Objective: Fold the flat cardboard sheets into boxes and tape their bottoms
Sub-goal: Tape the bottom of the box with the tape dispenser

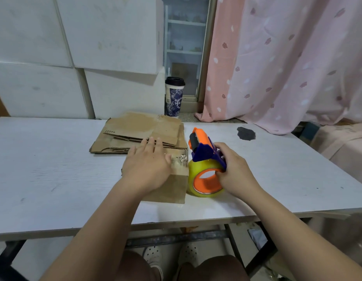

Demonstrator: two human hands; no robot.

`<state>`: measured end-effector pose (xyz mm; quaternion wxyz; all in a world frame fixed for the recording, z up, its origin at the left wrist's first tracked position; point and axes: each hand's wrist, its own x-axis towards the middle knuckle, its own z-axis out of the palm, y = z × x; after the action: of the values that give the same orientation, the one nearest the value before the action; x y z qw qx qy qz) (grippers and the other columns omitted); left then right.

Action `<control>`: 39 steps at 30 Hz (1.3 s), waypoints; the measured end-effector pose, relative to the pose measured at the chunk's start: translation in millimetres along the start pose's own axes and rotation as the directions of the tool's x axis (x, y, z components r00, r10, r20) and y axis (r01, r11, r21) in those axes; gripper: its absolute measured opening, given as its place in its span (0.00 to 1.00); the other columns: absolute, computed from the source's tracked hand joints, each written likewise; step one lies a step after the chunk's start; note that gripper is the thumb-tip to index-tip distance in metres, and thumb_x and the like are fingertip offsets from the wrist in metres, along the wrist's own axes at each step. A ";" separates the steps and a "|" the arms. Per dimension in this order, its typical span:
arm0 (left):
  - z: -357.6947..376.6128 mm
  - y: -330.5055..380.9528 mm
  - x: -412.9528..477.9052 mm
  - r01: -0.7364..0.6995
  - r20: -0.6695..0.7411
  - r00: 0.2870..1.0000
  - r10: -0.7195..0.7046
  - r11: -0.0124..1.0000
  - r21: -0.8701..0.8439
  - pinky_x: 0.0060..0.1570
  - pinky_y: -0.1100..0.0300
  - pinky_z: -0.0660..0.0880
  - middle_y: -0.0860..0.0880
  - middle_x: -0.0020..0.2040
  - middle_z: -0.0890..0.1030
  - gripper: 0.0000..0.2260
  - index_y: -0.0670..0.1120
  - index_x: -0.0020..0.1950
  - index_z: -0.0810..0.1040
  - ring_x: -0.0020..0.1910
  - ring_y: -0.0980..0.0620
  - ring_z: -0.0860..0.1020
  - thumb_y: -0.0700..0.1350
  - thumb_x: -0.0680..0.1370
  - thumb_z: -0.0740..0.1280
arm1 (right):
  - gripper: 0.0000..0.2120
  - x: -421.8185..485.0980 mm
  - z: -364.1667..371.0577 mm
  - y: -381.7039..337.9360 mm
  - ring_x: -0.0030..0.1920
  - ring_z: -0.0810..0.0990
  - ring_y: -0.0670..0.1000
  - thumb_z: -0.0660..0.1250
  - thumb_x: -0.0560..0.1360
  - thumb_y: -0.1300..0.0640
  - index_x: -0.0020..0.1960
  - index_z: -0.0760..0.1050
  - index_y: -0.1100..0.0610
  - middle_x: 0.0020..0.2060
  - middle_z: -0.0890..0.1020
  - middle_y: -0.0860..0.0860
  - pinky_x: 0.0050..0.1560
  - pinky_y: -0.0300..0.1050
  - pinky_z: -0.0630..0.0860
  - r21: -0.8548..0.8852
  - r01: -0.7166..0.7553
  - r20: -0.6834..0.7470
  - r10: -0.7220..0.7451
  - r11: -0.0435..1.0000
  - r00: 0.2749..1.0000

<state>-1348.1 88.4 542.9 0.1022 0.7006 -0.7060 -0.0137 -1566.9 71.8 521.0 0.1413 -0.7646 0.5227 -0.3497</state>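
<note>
- The white counter (54,169) carried all the work things.
- A pink curtain (277,57) hung beyond its far right corner.
- Flat cardboard sheets (135,130) lay stacked near the middle of the far edge.
- A folded box (176,185) stood just in front of the stack, toward the near edge.
- The left hand (147,169) lay flat on the box's top, fingers straight and spread, reaching the sheets.
- The right hand (234,173) gripped a blue-and-orange tape dispenser (204,155), whose roll touched the box's right side.
- A lidded cup (174,98) stood beyond the far edge.
</note>
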 end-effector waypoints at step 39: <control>-9.2 -42.6 -11.9 -0.009 -0.088 0.996 0.011 1.000 0.022 0.64 0.52 0.60 0.50 0.69 0.68 0.27 0.58 0.70 0.64 0.68 0.47 0.64 0.67 0.75 0.45 | 0.29 -0.8 -31.7 -10.9 0.44 0.72 0.53 0.60 0.69 0.64 0.64 0.58 0.42 0.47 0.70 0.48 0.32 0.44 0.65 -0.557 0.094 0.282 0.081 0.825 0.956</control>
<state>-1304.6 100.6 543.4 0.1260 0.6979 -0.7045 0.0253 -1581.1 81.8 549.7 -0.0163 -0.8169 0.5732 -0.0627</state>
